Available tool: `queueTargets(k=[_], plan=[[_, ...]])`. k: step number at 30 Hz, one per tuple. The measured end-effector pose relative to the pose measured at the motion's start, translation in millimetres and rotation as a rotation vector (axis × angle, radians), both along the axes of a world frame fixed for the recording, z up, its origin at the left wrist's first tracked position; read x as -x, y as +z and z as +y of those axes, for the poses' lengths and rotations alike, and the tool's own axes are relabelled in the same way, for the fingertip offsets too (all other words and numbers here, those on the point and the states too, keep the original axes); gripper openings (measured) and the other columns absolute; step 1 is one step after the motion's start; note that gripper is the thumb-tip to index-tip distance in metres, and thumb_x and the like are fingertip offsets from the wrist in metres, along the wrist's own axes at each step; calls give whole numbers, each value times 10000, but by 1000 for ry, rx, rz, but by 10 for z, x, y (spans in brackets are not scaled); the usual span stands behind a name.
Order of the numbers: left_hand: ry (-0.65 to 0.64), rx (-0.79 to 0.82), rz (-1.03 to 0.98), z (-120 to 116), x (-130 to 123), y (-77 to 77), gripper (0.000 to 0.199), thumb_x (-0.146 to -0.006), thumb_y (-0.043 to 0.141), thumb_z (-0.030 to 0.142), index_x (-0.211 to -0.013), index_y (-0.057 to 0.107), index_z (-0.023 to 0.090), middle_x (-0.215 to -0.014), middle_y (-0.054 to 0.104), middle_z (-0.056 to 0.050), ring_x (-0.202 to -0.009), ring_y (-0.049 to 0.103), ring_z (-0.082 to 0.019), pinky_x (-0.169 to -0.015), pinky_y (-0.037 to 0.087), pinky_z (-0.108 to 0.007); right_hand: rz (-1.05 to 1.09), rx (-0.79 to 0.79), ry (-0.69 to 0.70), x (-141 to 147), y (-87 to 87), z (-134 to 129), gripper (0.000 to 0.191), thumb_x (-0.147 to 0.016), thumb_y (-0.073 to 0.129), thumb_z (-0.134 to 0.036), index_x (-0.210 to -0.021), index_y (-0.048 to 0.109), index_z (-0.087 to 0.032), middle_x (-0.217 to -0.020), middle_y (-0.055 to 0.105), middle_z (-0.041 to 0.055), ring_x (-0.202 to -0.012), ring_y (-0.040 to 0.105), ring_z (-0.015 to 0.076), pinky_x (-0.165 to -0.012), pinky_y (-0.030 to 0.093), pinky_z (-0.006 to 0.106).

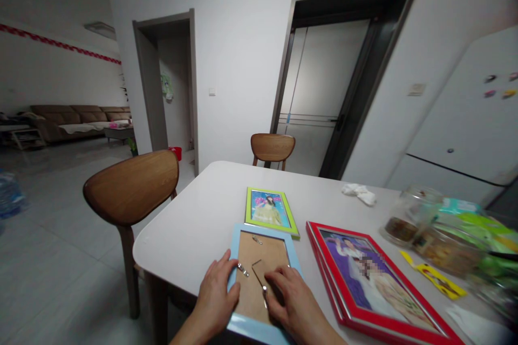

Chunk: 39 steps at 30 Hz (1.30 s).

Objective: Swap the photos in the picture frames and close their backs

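left hand (216,294) spread on blue frame (251,328); right hand (293,299) curled, pinch unclear; sideways push might bend wire leg (258,277).

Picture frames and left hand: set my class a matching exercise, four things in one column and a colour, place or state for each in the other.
Column one
1. Blue frame
2. Green frame
3. Red frame
4. Left hand

Column two
A. Shows a purple background
B. Back facing up
C. At the blue frame's left edge
D. Shows a blue background

Pairs: 1-B, 2-D, 3-A, 4-C
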<state>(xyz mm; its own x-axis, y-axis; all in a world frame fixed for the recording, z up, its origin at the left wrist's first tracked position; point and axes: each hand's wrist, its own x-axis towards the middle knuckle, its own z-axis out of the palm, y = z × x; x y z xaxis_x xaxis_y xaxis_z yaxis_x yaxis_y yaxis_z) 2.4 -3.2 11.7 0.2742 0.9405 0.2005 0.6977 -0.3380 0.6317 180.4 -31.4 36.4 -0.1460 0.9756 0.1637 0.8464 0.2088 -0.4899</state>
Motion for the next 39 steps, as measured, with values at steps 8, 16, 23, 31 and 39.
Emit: queueTargets(k=[8,16,23,31,39], plan=[[-19,-11,3,-2,2,16,341,-687,427,130,-1006,541,170,-1269,405,-105,-1173,351,-200,-990,239,-389,-83,8,-83,-251,84,-26,238,-686,459,-219,-857,615,-165,-928,549,88,-896,471,203,-809,343,299],[-21,-7,-11,-2,14,21,335,-685,446,135,-1005,538,176,-1269,406,-99,-1169,356,-200,-989,243,-380,-158,21,-89,-369,-12,54,233,-729,400,-177,-764,630,-177,-862,533,70,-834,475,177,-757,365,269],[-26,-24,-16,17,20,-39,354,-686,446,136,-1029,529,167,-1271,402,-107,-1168,356,-205,-989,246,-393,-216,-41,-150,-188,101,-44,286,-778,358,-292,-856,613,-189,-872,539,92,-830,475,205,-738,360,309],[-17,-10,-32,10,22,-20,421,-681,439,147,-1098,491,137,-1266,408,-110,-1168,358,-201,-998,242,-371,0,72,-70,-21,38,-136,488,-611,521,-243,-1093,500,-168,-1001,527,95,-946,468,211,-832,341,301],[-20,104,-153,19,22,64,366,-741,446,287,-1077,502,155,-1260,419,-103,-1161,366,-206,-990,237,-363,46,-33,-123,-67,121,-120,382,-611,485,-198,-981,560,-143,-939,533,92,-911,481,200,-832,358,291]])
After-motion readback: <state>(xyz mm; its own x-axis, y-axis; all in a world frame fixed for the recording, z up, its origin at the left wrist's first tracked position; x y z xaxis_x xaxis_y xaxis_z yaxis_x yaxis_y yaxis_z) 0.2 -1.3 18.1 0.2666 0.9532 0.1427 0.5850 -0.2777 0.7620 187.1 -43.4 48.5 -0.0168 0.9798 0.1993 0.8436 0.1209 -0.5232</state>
